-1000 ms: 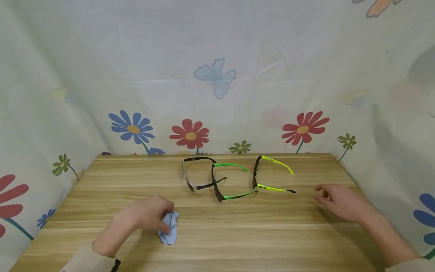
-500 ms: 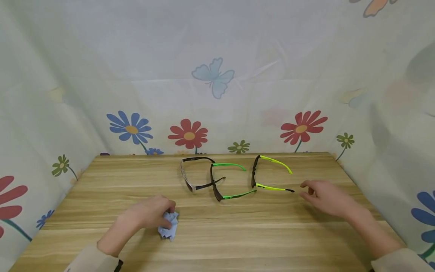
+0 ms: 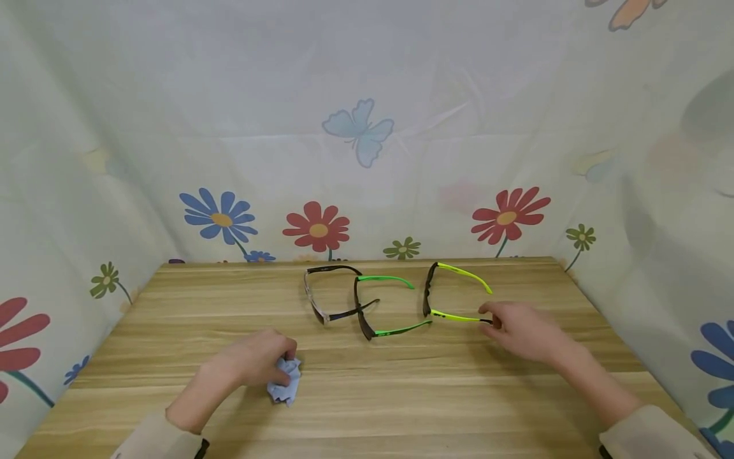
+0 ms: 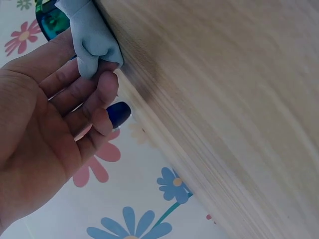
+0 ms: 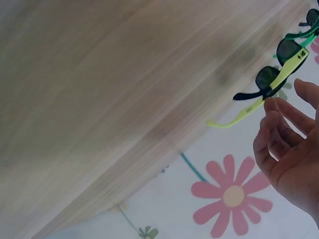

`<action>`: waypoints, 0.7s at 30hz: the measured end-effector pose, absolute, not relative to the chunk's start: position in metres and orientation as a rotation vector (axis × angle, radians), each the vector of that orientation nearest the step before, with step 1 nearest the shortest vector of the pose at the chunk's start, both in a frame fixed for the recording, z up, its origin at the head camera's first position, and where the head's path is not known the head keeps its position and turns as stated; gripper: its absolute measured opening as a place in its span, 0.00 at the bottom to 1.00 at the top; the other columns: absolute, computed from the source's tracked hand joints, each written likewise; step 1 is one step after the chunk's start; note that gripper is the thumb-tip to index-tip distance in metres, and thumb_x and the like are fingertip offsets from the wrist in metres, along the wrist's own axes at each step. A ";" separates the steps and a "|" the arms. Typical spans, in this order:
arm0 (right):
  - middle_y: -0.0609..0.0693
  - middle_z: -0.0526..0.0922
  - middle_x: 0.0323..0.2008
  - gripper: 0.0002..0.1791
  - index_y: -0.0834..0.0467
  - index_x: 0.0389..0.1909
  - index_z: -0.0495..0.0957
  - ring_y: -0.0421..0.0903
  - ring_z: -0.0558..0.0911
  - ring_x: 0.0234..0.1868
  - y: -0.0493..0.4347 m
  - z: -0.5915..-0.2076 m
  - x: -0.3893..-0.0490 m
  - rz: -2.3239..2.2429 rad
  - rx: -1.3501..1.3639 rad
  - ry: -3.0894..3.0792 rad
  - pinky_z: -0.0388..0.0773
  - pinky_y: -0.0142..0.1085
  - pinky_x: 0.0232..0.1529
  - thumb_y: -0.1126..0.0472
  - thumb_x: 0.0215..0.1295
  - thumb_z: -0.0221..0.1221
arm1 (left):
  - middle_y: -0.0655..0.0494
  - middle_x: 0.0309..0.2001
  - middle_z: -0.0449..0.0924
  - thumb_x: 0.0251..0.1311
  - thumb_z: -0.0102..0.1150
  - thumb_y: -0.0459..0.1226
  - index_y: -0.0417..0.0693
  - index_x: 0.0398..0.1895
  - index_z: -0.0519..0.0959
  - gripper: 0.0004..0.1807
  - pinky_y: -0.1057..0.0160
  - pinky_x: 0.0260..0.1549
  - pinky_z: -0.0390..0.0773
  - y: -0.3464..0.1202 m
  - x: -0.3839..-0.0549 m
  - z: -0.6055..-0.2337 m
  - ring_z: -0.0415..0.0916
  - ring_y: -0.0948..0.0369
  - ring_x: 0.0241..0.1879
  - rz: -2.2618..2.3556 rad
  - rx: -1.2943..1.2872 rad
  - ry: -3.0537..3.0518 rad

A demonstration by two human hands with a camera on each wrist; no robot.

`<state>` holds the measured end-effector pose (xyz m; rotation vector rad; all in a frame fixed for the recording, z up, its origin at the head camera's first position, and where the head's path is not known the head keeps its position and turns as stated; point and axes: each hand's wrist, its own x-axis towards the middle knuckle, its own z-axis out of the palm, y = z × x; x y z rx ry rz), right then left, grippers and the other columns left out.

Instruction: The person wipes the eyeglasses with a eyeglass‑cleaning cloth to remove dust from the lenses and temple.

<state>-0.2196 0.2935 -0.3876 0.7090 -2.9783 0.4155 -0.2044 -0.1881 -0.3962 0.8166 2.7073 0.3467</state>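
My left hand (image 3: 252,363) pinches a crumpled light blue cloth (image 3: 285,386) low over the table. In the left wrist view the cloth (image 4: 92,42) hangs bunched between thumb and fingers. My right hand (image 3: 524,331) is at the black tip of the lower temple of the yellow-green sunglasses (image 3: 427,299), which lie with temples unfolded toward it. In the right wrist view the thumb and fingers of that hand (image 5: 294,149) stand apart beside the temple. Left of that pair lie green-templed sunglasses (image 3: 364,324), temples also unfolded.
Sunglasses with a clear and black frame (image 3: 318,315) lie farthest left, one temple crossing the green pair's frame. All rest on a wood-grain table (image 3: 401,408). A flower-printed curtain (image 3: 258,159) rises behind the table and along both sides.
My right hand has moved left across the table to the tip of the yellow-green sunglasses' temple. My left hand has gathered the cloth more tightly and stayed in about the same place.
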 end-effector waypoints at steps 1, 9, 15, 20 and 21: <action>0.41 0.74 0.25 0.15 0.63 0.49 0.83 0.38 0.69 0.24 0.290 -0.388 -0.220 0.405 0.710 -2.970 0.68 0.34 0.25 0.59 0.66 0.69 | 0.65 0.30 0.78 0.53 0.79 0.37 0.49 0.33 0.82 0.12 0.64 0.30 0.75 -0.187 -0.204 -0.396 0.71 0.67 0.28 0.350 0.815 2.710; 0.41 0.72 0.22 0.19 0.66 0.53 0.81 0.38 0.68 0.21 0.267 -0.391 -0.227 0.361 0.741 -2.949 0.68 0.33 0.23 0.61 0.65 0.70 | 0.64 0.29 0.77 0.50 0.81 0.35 0.48 0.31 0.81 0.13 0.62 0.30 0.75 -0.184 -0.203 -0.394 0.70 0.65 0.28 0.363 0.812 2.716; 0.40 0.72 0.20 0.20 0.67 0.54 0.80 0.36 0.68 0.20 0.258 -0.394 -0.229 0.344 0.778 -2.944 0.68 0.33 0.21 0.61 0.67 0.68 | 0.65 0.28 0.75 0.54 0.77 0.35 0.50 0.32 0.81 0.10 0.63 0.29 0.74 -0.183 -0.203 -0.393 0.69 0.66 0.27 0.337 0.821 2.704; 0.39 0.72 0.19 0.20 0.67 0.54 0.79 0.36 0.68 0.19 0.256 -0.396 -0.230 0.331 0.769 -2.946 0.67 0.33 0.20 0.60 0.67 0.68 | 0.64 0.26 0.73 0.56 0.72 0.31 0.50 0.31 0.80 0.08 0.64 0.27 0.71 -0.182 -0.204 -0.393 0.67 0.66 0.25 0.332 0.858 2.709; 0.39 0.72 0.19 0.20 0.67 0.54 0.79 0.36 0.68 0.19 0.256 -0.396 -0.230 0.333 0.765 -2.949 0.67 0.33 0.19 0.60 0.67 0.68 | 0.64 0.26 0.73 0.56 0.72 0.31 0.50 0.30 0.80 0.08 0.64 0.26 0.70 -0.182 -0.204 -0.393 0.67 0.66 0.25 0.334 0.868 2.709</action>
